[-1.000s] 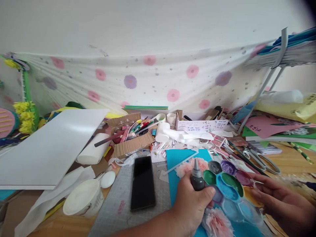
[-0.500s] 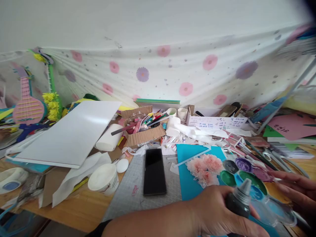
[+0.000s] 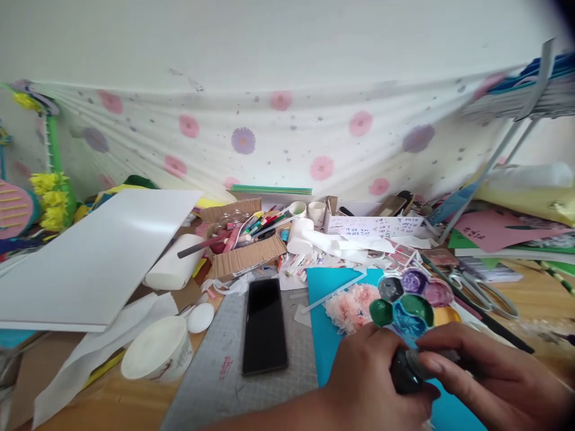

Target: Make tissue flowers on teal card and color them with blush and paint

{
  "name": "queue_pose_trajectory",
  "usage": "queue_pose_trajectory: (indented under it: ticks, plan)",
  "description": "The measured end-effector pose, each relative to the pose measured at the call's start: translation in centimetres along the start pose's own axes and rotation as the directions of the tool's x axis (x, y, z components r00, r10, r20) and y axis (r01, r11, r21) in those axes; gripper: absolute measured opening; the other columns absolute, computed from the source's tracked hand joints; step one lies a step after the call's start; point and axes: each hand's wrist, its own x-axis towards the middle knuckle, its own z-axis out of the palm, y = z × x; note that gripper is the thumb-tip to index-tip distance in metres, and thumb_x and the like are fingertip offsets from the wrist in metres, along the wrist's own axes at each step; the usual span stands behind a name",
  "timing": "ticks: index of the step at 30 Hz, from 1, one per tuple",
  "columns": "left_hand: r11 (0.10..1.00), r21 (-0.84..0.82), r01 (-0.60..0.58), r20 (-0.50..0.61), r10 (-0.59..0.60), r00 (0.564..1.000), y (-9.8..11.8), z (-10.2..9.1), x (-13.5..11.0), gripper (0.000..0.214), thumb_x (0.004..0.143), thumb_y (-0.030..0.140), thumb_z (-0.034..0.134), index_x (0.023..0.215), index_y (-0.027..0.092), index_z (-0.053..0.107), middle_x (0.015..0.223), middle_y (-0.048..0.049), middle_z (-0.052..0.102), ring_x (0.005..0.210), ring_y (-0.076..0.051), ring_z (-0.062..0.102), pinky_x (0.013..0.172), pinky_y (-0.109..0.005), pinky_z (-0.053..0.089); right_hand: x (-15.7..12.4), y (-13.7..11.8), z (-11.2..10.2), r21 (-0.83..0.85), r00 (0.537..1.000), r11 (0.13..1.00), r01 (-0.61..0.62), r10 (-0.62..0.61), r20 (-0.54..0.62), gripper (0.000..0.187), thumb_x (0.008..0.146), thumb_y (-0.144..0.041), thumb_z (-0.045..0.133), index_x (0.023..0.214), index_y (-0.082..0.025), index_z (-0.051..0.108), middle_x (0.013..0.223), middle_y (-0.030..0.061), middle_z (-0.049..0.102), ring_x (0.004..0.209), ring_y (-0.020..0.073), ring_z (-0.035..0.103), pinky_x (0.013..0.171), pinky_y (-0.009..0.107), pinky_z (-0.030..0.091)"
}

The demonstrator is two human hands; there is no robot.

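My left hand (image 3: 372,377) is wrapped round a small dark paint bottle (image 3: 402,374) low in the view. My right hand (image 3: 485,374) reaches in from the right, its fingers pinched on the bottle's grey nozzle end. Both hands hover over a blue card sheet (image 3: 327,329). Just beyond them lies a round paint palette (image 3: 411,302) with green, blue, purple, pink and yellow wells. Pink tissue-paper flowers (image 3: 350,305) sit on the card to the palette's left.
A black phone (image 3: 265,326) lies on a grey cutting mat (image 3: 215,383). A white cup (image 3: 155,356), a white board (image 3: 94,257), a cardboard box of pens (image 3: 245,236), scissors (image 3: 480,293) and a paper-laden wire rack (image 3: 516,96) crowd the wooden desk.
The view swung left and back. My right hand came off the palette onto the bottle's nozzle. The bottle has tipped from upright to lying sideways between both hands.
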Motion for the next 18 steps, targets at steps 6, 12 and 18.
queue_pose_trajectory:
  ticks: [6,12,18]
  plan:
    - [0.982,-0.069,0.178,0.048,-0.175,0.983,-0.4,0.5,0.5,0.027,0.056,0.025,0.084,0.079,0.020,0.072,0.078,-0.0021,0.065,0.072,-0.022,0.058,0.066,-0.033,0.042,1.3,-1.8,-0.5,-0.036,0.989,0.991,0.131,-0.128,0.071,0.031,0.074,-0.060,0.067,0.064,-0.031,0.073,0.055,0.0057,0.065,0.048,0.0217,0.062,0.044,0.030,0.050]
    - [0.953,-0.066,0.296,0.255,-0.270,0.928,-2.1,0.6,0.7,0.050,0.046,0.038,0.088,0.090,0.021,0.071,0.077,0.0013,0.062,0.075,-0.021,0.055,0.069,-0.032,0.045,0.8,-1.4,-1.8,-0.032,0.940,0.945,0.325,-0.319,0.122,0.027,0.091,-0.044,0.058,0.073,-0.026,0.067,0.063,-0.0009,0.065,0.054,0.0132,0.062,0.052,0.020,0.050]
    - [0.944,-0.154,0.293,0.294,-0.240,0.925,-1.2,0.3,0.7,0.050,0.052,0.049,0.085,0.090,0.019,0.076,0.082,-0.0020,0.064,0.078,-0.022,0.056,0.075,-0.034,0.046,1.0,-1.5,-3.1,-0.045,0.821,0.827,0.560,-0.547,0.163,0.004,0.090,-0.031,0.063,0.087,-0.030,0.064,0.073,-0.0032,0.070,0.065,0.0122,0.068,0.061,0.016,0.054]
